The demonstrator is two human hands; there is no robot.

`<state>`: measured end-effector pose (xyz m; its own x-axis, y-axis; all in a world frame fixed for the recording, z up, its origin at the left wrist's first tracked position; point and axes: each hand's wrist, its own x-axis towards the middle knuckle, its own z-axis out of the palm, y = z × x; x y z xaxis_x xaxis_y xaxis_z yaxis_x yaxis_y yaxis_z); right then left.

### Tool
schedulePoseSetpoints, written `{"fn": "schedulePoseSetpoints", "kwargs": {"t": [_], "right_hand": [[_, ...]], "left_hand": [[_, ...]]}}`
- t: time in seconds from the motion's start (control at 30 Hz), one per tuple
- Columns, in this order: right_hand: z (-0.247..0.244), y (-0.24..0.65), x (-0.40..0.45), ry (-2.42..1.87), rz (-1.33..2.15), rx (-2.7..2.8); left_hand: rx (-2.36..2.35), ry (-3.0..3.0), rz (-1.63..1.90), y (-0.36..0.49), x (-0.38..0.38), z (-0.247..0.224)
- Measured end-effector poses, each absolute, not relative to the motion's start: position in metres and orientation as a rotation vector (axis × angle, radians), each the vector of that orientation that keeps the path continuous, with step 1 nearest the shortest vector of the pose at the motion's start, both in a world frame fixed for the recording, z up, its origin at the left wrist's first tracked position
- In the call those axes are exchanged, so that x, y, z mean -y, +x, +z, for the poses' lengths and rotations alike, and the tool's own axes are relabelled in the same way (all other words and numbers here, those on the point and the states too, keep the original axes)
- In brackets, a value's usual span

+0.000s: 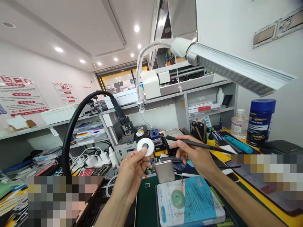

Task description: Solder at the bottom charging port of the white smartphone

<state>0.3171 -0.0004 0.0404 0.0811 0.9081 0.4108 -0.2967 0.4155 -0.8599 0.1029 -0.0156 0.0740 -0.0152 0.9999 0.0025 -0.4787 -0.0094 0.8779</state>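
My left hand (132, 171) pinches a white round disc (140, 145) with a dark centre, thumb across its face; it may be a small spool, but I cannot tell. A long thin black pen-like tool (194, 142) lies in the fingers of my right hand (193, 154), its blunt end pointing left toward the disc. Below and between the hands, a silver slab-shaped device (164, 171) stands on edge. In front of it lies a blue-and-white box (196, 198) with a greenish round lump (177, 199) on top.
A black flexible arm (68, 135) curves up on the left, and a lamp (236, 69) hangs over the right. A blue-capped canister (260, 123) and clear bottle (238, 124) stand at right. White plugs and cables (92, 160) crowd the left, near a green mat (145, 205).
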Motion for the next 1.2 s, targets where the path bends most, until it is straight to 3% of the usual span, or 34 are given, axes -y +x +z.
{"fn": "schedulePoseSetpoints", "kwargs": {"t": [0.43, 0.73, 0.97, 1.2], "right_hand": [[0.04, 0.301, 0.017, -0.638, 1.096, 1.215], [0.035, 0.312, 0.008, -0.659, 1.035, 1.191], [0.039, 0.317, 0.009, -0.623, 1.049, 1.24], [0.037, 0.318, 0.008, -0.59, 1.098, 1.291]], "left_hand": [[-0.826, 0.968, 1.527, 0.155, 0.03, 0.066], [-0.903, 1.147, 1.513, 0.131, 0.03, 0.063], [-1.006, 1.594, 1.352, 0.101, 0.038, 0.065], [-0.84, 1.569, 1.074, 0.073, 0.034, 0.067]]}}
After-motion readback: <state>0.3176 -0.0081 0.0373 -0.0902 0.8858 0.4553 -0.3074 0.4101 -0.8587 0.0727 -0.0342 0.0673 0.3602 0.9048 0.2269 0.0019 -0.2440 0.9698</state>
